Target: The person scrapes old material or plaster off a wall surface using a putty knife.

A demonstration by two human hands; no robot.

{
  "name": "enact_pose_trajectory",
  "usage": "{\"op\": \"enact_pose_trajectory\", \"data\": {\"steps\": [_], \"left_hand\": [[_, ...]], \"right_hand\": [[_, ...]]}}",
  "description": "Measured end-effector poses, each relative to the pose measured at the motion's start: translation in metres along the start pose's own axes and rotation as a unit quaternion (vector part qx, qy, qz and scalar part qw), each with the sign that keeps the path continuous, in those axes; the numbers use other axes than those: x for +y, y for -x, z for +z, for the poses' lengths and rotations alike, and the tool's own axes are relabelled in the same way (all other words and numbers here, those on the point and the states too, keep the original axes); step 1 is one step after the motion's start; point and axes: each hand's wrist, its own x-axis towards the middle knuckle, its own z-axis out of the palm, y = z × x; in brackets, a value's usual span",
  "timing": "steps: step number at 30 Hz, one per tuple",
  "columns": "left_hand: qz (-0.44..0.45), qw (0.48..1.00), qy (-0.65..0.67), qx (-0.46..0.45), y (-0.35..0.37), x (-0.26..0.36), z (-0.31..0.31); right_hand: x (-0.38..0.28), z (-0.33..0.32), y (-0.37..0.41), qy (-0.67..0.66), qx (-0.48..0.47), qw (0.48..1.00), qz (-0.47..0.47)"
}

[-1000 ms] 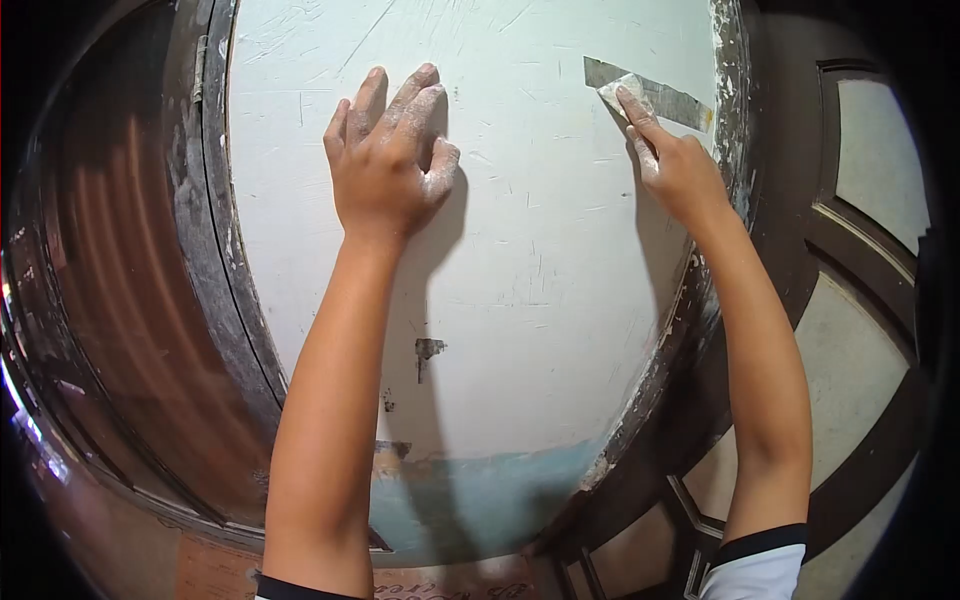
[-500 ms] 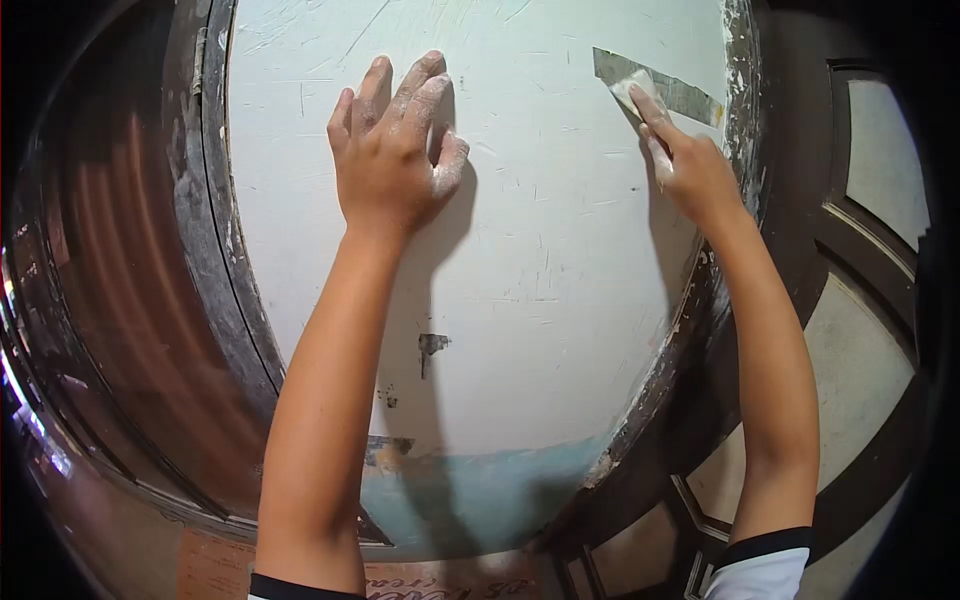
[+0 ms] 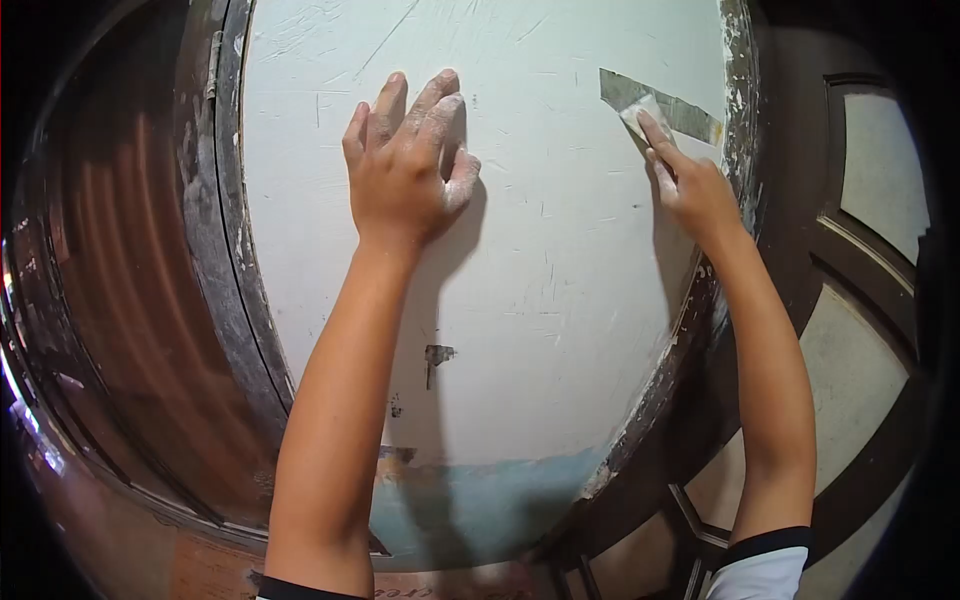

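Observation:
A white-painted panel [image 3: 560, 250], scratched all over, stands in front of me inside a worn dark frame. My left hand [image 3: 408, 170] rests against its upper part, fingers spread and dusted white, holding nothing. Over at the upper right, my right hand [image 3: 695, 190] grips a small flat scraper [image 3: 640, 112] with a whitish face, index finger stretched along it. The scraper lies over the lower edge of a bare grey strip [image 3: 685, 115] where the paint is gone. Most of its grip is hidden by the fingers.
Lower down the panel are dark chipped spots [image 3: 437, 355] and a pale blue band [image 3: 500, 500]. The chipped frame edge [image 3: 738, 80] runs close to my right hand. A dark door with light panels [image 3: 880, 180] stands at the right, and brown glossy wood [image 3: 130, 260] at the left.
The view has shifted slightly, so the panel and both hands sit lower in the picture. My right hand keeps its hold on the scraper, which has moved slightly down against the grey strip.

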Motion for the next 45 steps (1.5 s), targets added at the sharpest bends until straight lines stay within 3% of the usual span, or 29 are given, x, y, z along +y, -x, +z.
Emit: {"op": "enact_pose_trajectory", "data": {"steps": [7, 14, 16, 23, 26, 27, 32, 34, 38, 41, 44, 45], "left_hand": [[0.001, 1.000, -0.005, 0.001, 0.000, 0.000, -0.001], [0.000, 1.000, 0.011, 0.010, 0.001, -0.001, -0.001], [0.001, 1.000, 0.012, 0.013, 0.000, -0.001, 0.000], [-0.003, 1.000, 0.003, 0.006, -0.001, 0.000, 0.000], [-0.004, 1.000, 0.010, 0.006, 0.000, -0.001, -0.001], [-0.005, 1.000, 0.009, 0.005, 0.000, 0.000, -0.001], [-0.003, 1.000, 0.003, 0.011, 0.000, -0.001, 0.001], [-0.001, 1.000, 0.004, 0.011, 0.000, -0.001, 0.001], [-0.004, 1.000, 0.006, 0.014, -0.001, 0.000, -0.002], [-0.008, 1.000, 0.004, 0.005, 0.001, 0.002, -0.002], [-0.008, 1.000, 0.007, 0.011, 0.001, 0.000, -0.001], [-0.009, 1.000, 0.009, 0.013, 0.000, 0.001, 0.000]], "right_hand": [[-0.032, -0.009, -0.011, 0.040, -0.022, 0.998, 0.046], [-0.018, -0.012, 0.005, 0.048, -0.064, 0.994, 0.075], [-0.023, -0.012, 0.005, 0.035, -0.033, 0.997, 0.053], [-0.065, -0.018, -0.010, -0.012, -0.077, 0.985, 0.154], [-0.070, -0.008, -0.002, -0.019, -0.052, 0.986, 0.158], [-0.085, -0.019, -0.003, -0.026, -0.091, 0.977, 0.193], [-0.096, -0.004, -0.011, -0.072, -0.028, 0.977, 0.201], [-0.111, -0.016, -0.010, -0.097, -0.063, 0.960, 0.255], [-0.115, -0.015, -0.010, -0.138, -0.049, 0.952, 0.269], [-0.112, -0.017, -0.015, -0.137, -0.099, 0.943, 0.286], [-0.109, -0.004, -0.005, -0.126, -0.004, 0.965, 0.229], [-0.118, -0.017, -0.007, -0.163, -0.051, 0.945, 0.278]]}}
